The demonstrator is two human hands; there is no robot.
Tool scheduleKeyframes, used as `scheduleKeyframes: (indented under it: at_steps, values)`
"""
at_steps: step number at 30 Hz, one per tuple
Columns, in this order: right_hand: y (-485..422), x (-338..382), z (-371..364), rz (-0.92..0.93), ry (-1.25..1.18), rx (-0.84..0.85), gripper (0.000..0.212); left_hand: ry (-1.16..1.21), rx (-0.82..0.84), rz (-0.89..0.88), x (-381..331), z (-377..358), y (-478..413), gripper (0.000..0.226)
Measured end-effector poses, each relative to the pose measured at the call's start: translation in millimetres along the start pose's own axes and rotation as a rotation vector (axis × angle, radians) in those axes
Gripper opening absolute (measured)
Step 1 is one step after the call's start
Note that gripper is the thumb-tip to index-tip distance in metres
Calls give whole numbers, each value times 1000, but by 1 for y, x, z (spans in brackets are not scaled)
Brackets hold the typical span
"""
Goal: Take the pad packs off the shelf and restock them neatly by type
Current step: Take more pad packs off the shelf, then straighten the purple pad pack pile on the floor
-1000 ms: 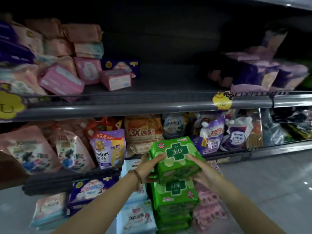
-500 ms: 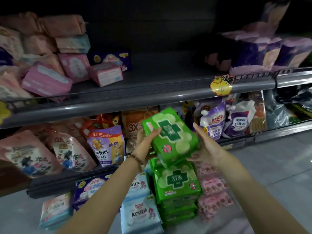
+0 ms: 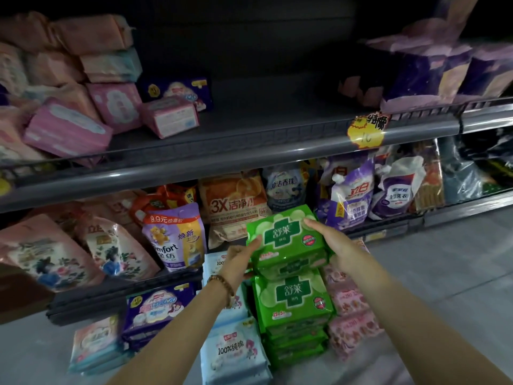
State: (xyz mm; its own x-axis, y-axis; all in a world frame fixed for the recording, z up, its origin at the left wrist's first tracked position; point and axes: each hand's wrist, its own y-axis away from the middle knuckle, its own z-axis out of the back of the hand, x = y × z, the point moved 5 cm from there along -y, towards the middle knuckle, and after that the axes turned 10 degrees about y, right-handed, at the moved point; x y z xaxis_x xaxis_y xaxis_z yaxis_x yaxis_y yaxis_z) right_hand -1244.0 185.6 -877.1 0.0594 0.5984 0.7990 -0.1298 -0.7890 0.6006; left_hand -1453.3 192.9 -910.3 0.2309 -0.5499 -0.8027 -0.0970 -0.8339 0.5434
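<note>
green pack (image 3: 287,236): both hands are holding it face up, slightly tilted, directly above the green stack (image 3: 294,309). cannot tell whether its underside is touching the stack top. left hand (image 3: 240,258) is gripping the pack's left edge, thumb lying on the top face, fingers curling underneath. right hand (image 3: 330,243) is grasping the right edge, fingertips reaching over the far corner. bracelet (image 3: 222,284) is sitting on the left wrist.

green stack is standing on the floor (image 3: 444,273), several packs high, labels facing up. blue packs (image 3: 236,351) are lying stacked just left of the green stack, touching it. pink pile (image 3: 351,318) is sitting just right of it. purple pack (image 3: 158,307) is lying further left of the stack, beyond the blue packs. pouches (image 3: 175,237) are leaning on a low shelf behind the stack.

upper shelf (image 3: 249,151) is running above and behind the stack, carrying loose pink packs (image 3: 66,129) up-left of the stack and purple bundles (image 3: 433,73) up-right. yellow tag (image 3: 366,132) is hanging on its front rail.
</note>
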Motion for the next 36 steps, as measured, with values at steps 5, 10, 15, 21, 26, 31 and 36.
scheduleKeyframes:
  at_steps: [5, 10, 15, 21, 26, 31, 36]
  values:
    - [-9, -20, -1, -59, -6, 2, 44, -208, -57, -91, 9, 7, -7, 44]
    - [-14, -29, 1, -86, 262, -74, 48, -275, -62, -63, 16, 15, -5, 42]
    - [-4, -16, 5, 125, 565, -215, 72, -234, -22, -44, 5, 23, 6, 48]
    - [40, 16, -16, 462, 982, -327, 74, -430, -4, -238, -51, 55, 23, 31]
    - [72, 74, -81, 666, 1265, -246, 72, -697, -1, -423, -123, 95, 62, 39]
    - [106, 150, -185, 889, 1452, -147, 73, -1116, -173, -636, -210, 170, 113, 89]
    - [121, 203, -292, 1005, 1358, -28, 72, -1265, -368, -744, -284, 237, 169, 81]
